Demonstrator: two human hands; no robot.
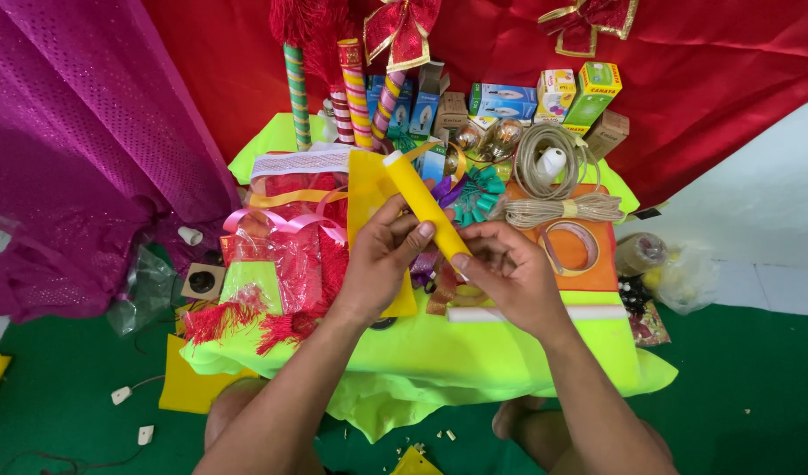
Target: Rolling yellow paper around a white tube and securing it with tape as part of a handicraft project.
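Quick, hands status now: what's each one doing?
Left hand: closed around the yellow tube, holding it.
Right hand: fingertips pinching the tube's lower end.

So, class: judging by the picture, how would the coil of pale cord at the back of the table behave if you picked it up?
The coil of pale cord would probably flop and sag, since its loops lie loose. A yellow band ties one bundle, so that part may stay together. It looks light and unlikely to roll.

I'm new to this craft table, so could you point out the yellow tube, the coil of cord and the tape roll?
yellow tube (419,198): head view, middle of its wrapped side.
coil of cord (562,209): head view, bundled lower strands.
tape roll (573,247): head view, its orange centre.
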